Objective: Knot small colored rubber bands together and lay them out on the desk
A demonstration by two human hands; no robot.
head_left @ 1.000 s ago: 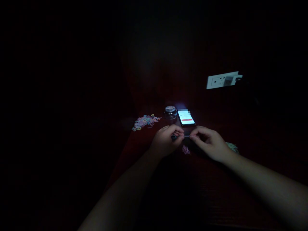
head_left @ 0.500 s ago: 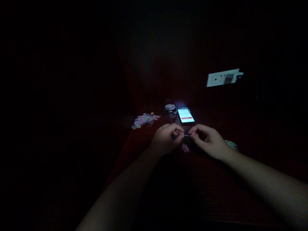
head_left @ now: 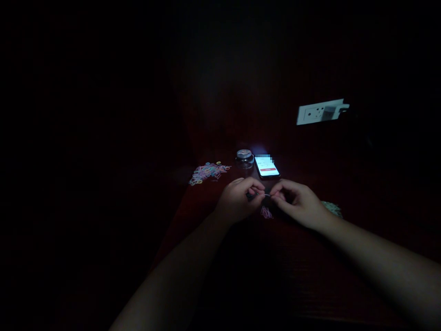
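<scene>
compared with a second ago, the two hands are a touch closer together near the centre of the frame, and the pale band [head_left: 267, 195] between them, straight then, now shows a shorter, slightly bent length, while the small purple pile [head_left: 266, 212] stays on the bench [head_left: 310, 276] just below. the left hand [head_left: 237, 200] has its grip pinching the band's left end between thumb and fingers, and the right hand [head_left: 299, 204] pinches the right end, so the visible stretch lies in the gap between both sets of fingertips, below the lit phone [head_left: 268, 166].
</scene>
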